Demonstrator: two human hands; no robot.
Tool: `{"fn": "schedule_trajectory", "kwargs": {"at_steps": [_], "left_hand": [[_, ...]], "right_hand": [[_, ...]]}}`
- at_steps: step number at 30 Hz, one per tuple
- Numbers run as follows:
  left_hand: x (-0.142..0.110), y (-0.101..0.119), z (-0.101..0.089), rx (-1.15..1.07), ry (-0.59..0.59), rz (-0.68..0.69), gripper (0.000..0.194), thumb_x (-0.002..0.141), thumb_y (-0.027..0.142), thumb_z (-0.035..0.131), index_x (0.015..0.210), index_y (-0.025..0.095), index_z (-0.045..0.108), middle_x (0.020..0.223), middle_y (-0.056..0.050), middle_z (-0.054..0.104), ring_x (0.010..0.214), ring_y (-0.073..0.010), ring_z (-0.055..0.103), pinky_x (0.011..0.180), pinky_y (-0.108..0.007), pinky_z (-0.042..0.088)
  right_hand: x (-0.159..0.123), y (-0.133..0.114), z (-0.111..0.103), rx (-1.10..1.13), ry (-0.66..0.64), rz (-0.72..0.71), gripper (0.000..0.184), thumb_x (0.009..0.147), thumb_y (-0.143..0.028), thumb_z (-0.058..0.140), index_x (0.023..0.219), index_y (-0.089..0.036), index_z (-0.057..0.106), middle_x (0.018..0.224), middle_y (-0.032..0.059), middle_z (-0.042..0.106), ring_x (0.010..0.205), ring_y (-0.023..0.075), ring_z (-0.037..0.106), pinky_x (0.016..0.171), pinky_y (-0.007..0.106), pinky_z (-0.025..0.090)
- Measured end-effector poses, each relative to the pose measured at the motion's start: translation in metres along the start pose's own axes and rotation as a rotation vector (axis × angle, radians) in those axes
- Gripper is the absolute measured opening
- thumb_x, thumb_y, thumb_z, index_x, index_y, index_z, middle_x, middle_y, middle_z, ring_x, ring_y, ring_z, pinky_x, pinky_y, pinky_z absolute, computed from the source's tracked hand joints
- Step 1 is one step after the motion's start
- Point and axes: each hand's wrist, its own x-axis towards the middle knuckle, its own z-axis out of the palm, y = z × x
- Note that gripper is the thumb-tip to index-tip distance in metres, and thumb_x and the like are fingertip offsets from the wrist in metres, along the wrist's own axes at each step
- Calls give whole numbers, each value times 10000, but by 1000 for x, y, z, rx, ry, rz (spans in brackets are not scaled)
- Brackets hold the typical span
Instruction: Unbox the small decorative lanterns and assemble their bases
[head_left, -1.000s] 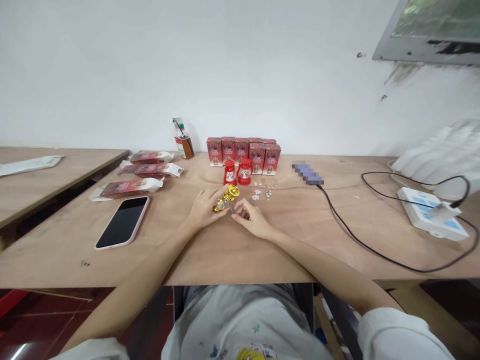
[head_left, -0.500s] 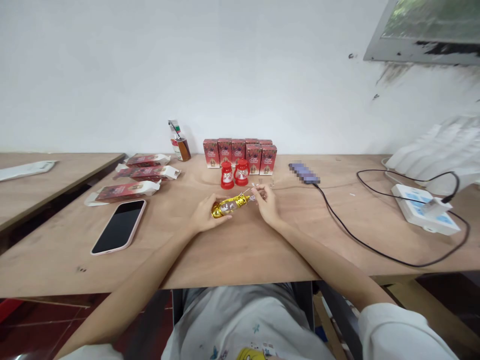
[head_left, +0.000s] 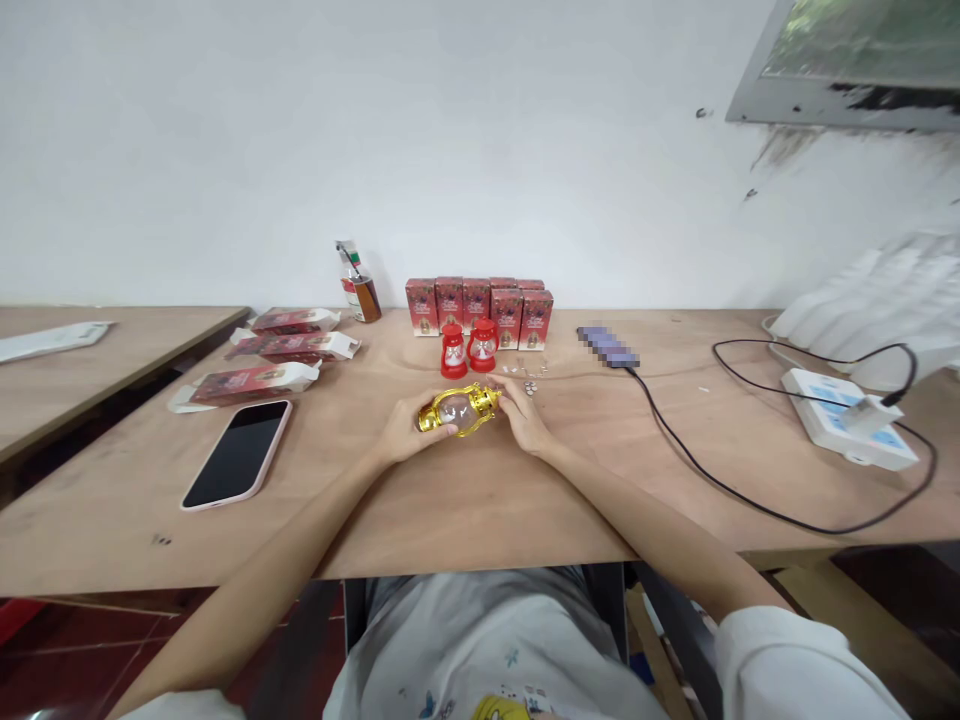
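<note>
Left fingers [head_left: 433, 436]: wrapped round the base of the gold lantern [head_left: 457, 412].
Right fingers [head_left: 519, 394]: had closed in on its cap, where work seemed centred; pinching or not, unclear.
Gold lantern: sideways between them, shiny frame, clear bulging globe.
Red lanterns [head_left: 484, 346]: stood glossy before printed cartons [head_left: 535, 318].
Counter [head_left: 465, 500]: grainy wood.

1. Gold lantern [head_left: 459, 410]: a second ago it slanted steeply, its far end towards 1 or 2 o'clock; now it lies flatter, its vented end between 2 and 3 o'clock and its clear bulb broadside.
2. Since half a second ago it has rolled: the handle [head_left: 452, 389] now spreads along the bulb's 12 and 6 o'clock sides.
3. Right hand [head_left: 523, 418]: from the lantern's 4 o'clock a second ago, it has come to the 3 o'clock end, fingers at the tip.
4. Small round pieces [head_left: 530, 387], hidden half a second ago, show at the right hand's 12 o'clock.
</note>
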Motion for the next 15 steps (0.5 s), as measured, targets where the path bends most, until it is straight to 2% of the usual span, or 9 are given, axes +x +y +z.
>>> {"fn": "schedule_trajectory", "kwargs": {"at_steps": [3,6,9,15], "left_hand": [[1,0,0,-19,5,-19,516,715,465,665,1143,186,589,1013,-31,687,860,-204,637,759,-288,491],[1,-1,3,-25,-13,-12,520,710,458,673,1138,175,587,1001,-36,688,844,-198,637,749,-286,491],[0,-2,5,-19,-28,-6,513,716,454,667,1138,176,578,1023,-43,683,868,-204,638,759,-294,491],[1,-1,4,19,-22,-11,519,708,463,668,1134,182,576,1008,-44,685,851,-209,637,765,-309,494]], "right_hand": [[-1,0,0,113,8,62,360,906,-391,324,1189,-232,478,1019,43,561,862,164,541,817,319,432],[-2,0,1,136,10,95,421,857,-515,427,1173,-240,461,974,28,534,830,158,519,775,302,425],[-2,-1,4,124,10,118,430,802,-520,527,1117,-239,449,957,14,517,852,153,496,788,297,409],[-3,-4,5,99,-1,161,304,826,-513,488,947,-235,460,788,-22,508,739,139,487,701,275,401]]}}
